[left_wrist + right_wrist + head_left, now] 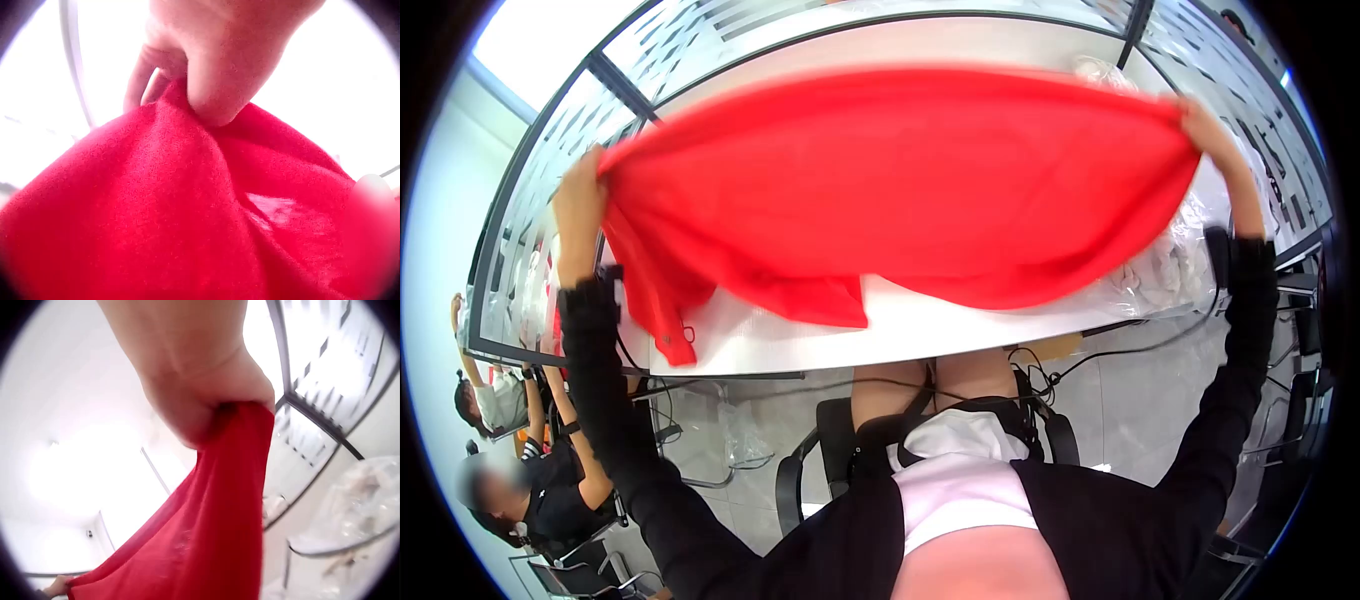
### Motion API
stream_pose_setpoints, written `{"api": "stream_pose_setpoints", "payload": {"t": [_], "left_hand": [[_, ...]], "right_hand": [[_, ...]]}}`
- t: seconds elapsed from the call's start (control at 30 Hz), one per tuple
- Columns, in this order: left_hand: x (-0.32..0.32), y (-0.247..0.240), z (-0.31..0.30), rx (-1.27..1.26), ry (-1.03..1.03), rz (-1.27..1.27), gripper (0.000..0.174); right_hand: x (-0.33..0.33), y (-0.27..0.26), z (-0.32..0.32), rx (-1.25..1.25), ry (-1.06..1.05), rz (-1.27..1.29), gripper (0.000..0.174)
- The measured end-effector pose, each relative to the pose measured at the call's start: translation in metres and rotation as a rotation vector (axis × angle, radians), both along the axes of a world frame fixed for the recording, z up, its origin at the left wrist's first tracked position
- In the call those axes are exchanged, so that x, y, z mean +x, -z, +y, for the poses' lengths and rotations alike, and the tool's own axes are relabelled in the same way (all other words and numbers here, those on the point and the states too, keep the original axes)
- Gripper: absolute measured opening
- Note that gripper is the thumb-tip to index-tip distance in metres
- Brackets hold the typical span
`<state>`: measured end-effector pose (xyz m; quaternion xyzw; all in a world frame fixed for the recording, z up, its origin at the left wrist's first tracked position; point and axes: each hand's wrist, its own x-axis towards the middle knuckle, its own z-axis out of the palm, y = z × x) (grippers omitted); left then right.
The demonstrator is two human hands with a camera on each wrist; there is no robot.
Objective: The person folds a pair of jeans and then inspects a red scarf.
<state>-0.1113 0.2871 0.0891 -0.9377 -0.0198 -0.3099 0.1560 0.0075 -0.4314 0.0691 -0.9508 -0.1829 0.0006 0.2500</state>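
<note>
A large red cloth is stretched wide in the air over the white table, its lower edge sagging and one end hanging at the left. My left hand grips its left end; in the left wrist view the thumb and fingers of that hand pinch the red fabric. At the far right, my right hand holds the other end. The right wrist view has this hand closed on a bunched part of the cloth, its fingertips hidden.
Clear plastic bags with pale contents lie at the table's right side. Dark-framed partitions border the white table. A black cable runs below the front edge. Other people sit at the lower left.
</note>
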Motion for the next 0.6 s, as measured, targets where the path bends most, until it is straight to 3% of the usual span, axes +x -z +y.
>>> {"api": "stream_pose_setpoints", "payload": {"t": [0.03,0.1,0.17,0.23,0.27,0.3,0.33,0.37,0.43,0.47,0.53,0.6], "left_hand": [[0.008,-0.021,0.003,0.106,-0.109,-0.117,0.022],[0.012,-0.054,0.023,0.223,0.009,-0.533,0.027],[-0.009,-0.078,0.022,0.181,0.062,-0.763,0.031],[-0.032,-0.072,0.004,-0.669,0.537,-0.88,0.027],[-0.04,-0.065,-0.025,-0.938,0.665,-0.959,0.027],[-0.048,-0.049,-0.045,-1.107,0.691,-0.853,0.025],[-0.061,-0.019,-0.058,-1.194,0.631,-0.6,0.023],[-0.075,0.021,-0.067,-1.137,0.455,-0.121,0.022],[-0.097,0.093,-0.084,-0.714,0.232,0.948,0.021],[-0.104,0.12,-0.099,-0.411,0.282,1.446,0.022],[-0.121,0.14,-0.123,-0.19,0.427,1.808,0.025],[-0.122,0.132,-0.143,-0.196,0.598,2.031,0.028]], "right_hand": [[0.013,-0.012,0.006,0.021,0.061,-0.215,0.03],[0.021,-0.043,0.015,0.172,0.169,-0.657,0.028],[0.004,-0.062,0.026,0.305,0.197,-0.984,0.027],[-0.024,-0.054,0.038,0.24,0.13,-1.047,0.028],[-0.04,-0.039,0.044,0.144,0.051,-0.972,0.029],[-0.051,-0.02,0.051,0.026,-0.051,-0.851,0.03],[-0.064,0.002,0.057,-0.102,-0.192,-0.639,0.032],[-0.077,0.025,0.064,-0.23,-0.354,-0.363,0.033],[-0.103,0.073,0.078,-0.427,-0.645,0.181,0.037],[-0.116,0.093,0.085,-0.482,-0.768,0.422,0.039],[-0.141,0.121,0.096,-0.542,-0.951,0.793,0.044],[-0.156,0.116,0.121,-0.578,-1.092,1.014,0.047]]}}
